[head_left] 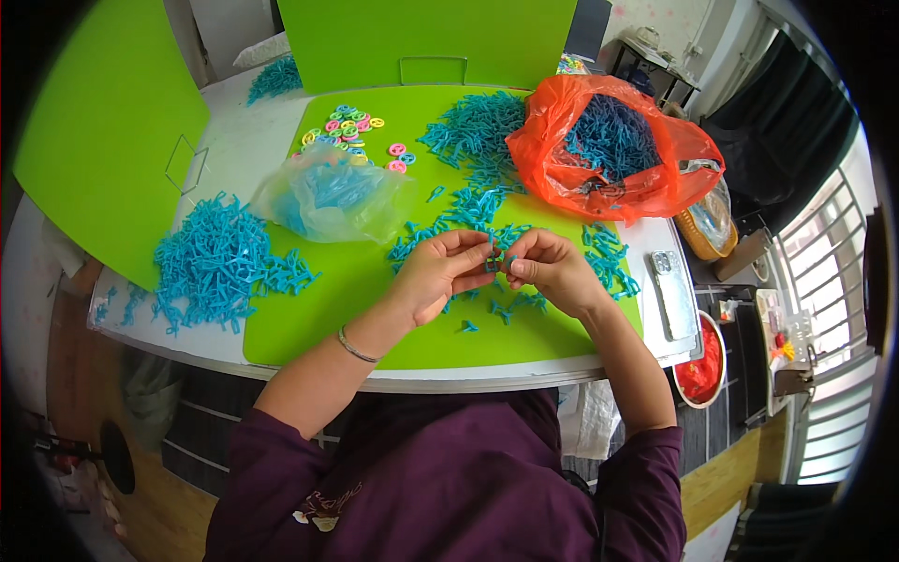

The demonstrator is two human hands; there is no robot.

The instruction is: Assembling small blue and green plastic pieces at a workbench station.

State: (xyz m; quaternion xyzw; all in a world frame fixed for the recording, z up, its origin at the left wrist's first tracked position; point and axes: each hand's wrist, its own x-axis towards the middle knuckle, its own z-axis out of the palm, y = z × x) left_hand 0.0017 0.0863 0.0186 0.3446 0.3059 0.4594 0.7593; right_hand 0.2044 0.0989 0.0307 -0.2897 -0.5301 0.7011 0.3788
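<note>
Head view, using the red bag (557, 183) as landmark. Both bare hands are working on its near side, off its left edge, above a green board (375, 332).

Left hand (433, 281): thumb and forefinger are clamping a small teal piece (492, 266), which is sitting right at the tips and facing across toward the other hand.

Right hand (557, 272): thumb and forefinger are pressing together on a teal bit (511, 260). Cannot tell whether this is a second part or one joined to the first.

Key relation: the small teal piece is lying between the two pinches, touching the left fingertips and standing just to the left of the right ones. Left hand is therefore the nearer. Both pinches are facing each other about level, with a very narrow gap. Long axis seems to be running toward and away from the red bag rather than from hand to hand; fingers are hiding too much to be sure. My judgement: lining up across that gap is mattering more than reach.

Surroundings: loose teal pieces (476, 206) are lying off the red bag's near left side. A large teal heap (208, 262) is spreading well to its left; a translucent bag (379, 211) is resting between the two. A phone (670, 290) is lying on the red bag's near side, toward the right.
</note>
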